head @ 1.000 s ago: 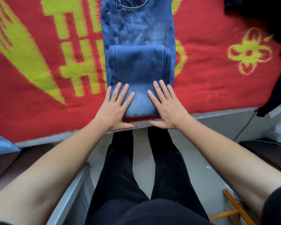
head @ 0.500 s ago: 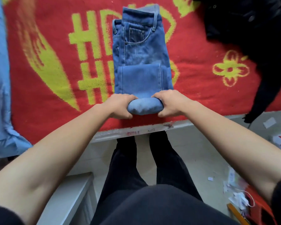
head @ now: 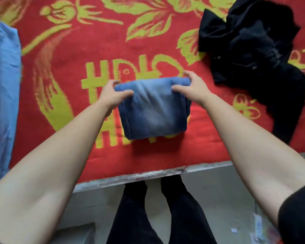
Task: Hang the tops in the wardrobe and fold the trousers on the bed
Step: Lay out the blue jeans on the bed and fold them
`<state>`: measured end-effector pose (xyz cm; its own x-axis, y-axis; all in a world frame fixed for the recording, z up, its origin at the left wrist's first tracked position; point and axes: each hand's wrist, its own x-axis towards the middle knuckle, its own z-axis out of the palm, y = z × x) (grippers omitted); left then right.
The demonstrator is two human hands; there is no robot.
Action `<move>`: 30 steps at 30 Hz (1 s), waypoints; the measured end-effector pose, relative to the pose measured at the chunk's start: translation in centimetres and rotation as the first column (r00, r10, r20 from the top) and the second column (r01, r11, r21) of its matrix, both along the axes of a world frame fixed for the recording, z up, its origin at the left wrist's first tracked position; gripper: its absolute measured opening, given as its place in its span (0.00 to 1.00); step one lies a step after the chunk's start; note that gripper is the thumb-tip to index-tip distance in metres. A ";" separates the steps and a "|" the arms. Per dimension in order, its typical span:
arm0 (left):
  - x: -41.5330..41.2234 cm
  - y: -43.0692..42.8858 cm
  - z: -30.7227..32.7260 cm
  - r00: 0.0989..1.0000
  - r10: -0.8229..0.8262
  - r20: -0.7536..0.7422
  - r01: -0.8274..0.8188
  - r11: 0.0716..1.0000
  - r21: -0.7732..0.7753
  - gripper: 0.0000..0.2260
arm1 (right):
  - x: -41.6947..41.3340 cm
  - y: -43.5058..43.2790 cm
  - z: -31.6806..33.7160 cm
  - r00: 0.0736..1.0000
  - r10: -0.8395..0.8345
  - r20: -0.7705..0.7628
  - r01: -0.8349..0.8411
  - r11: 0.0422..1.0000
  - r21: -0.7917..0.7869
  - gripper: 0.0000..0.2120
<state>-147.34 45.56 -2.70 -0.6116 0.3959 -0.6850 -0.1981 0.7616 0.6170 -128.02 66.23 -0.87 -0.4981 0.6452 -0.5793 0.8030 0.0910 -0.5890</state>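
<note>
Faded blue jeans (head: 153,110), red blanket (head: 77,55) with yellow-green flowers, black garment (head: 250,43).

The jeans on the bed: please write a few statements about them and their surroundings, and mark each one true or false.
1. The left hand and the right hand each grip the far end of the jeans. True.
2. The jeans lie spread out at full length. False: they are folded into a compact bundle.
3. A black garment lies on the blanket to the right of the jeans, apart from them. True.
4. The blanket is plain green. False: it is red with a yellow pattern.
</note>
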 end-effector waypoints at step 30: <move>5.7 -0.3 -12.1 0.840 -0.335 -0.426 0.282 0.942 -0.183 0.39 | 1.0 -3.7 -12.4 0.972 0.223 -0.068 -0.209 0.963 0.172 0.56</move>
